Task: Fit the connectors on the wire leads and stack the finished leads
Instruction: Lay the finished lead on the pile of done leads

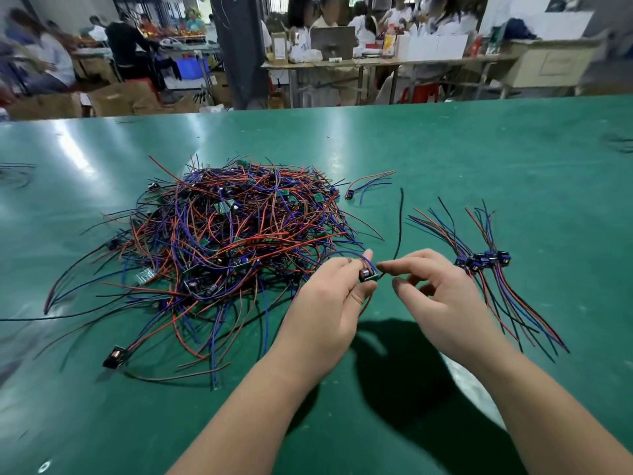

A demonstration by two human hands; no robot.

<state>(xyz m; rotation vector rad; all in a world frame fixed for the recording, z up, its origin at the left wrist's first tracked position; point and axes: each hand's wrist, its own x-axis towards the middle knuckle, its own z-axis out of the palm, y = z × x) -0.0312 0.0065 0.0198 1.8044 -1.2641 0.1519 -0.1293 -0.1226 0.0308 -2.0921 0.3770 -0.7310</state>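
The left hand (329, 299) is clamping the connector (369, 275) at near centre, steadying it, while the right hand (442, 299), thumb and forefinger slightly apart, is probably guiding the black lead (400, 221) in. The finished leads (483, 261) are lying to the right, kept apart from the unsorted pile (233, 234).

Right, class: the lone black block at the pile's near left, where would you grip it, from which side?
Pinch the black block by its sides, coming from the near left: its wires leave toward the pile, so that end is free.
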